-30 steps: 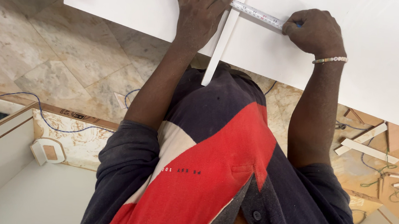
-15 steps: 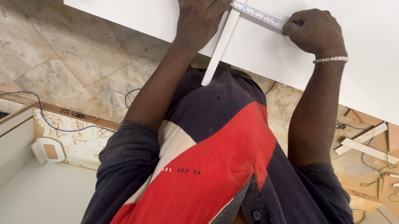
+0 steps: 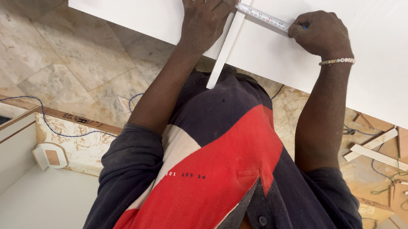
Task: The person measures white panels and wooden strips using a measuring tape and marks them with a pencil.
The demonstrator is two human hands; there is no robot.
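1. Left hand [image 3: 206,16] flat on white board [image 3: 125,4], fingers spread, pressing white strip [image 3: 228,42];
2. Right hand [image 3: 322,34] curled, maybe pinching tape measure [image 3: 263,16] stretched across board.

White board [image 3: 389,70], plain, unpatterned. White strip [image 3: 230,40] across it, same shade. Silver-grey tape measure [image 3: 263,16] with dark markings. Bracelet [image 3: 337,61] of pale beads. Shirt [image 3: 218,177] navy with red panel and cream wedge. Marble floor [image 3: 64,57] beige-grey, veined, tiled diagonally. Blue cable [image 3: 59,128] over tan ground. Pale wood offcuts [image 3: 378,155] on orange-brown surface.
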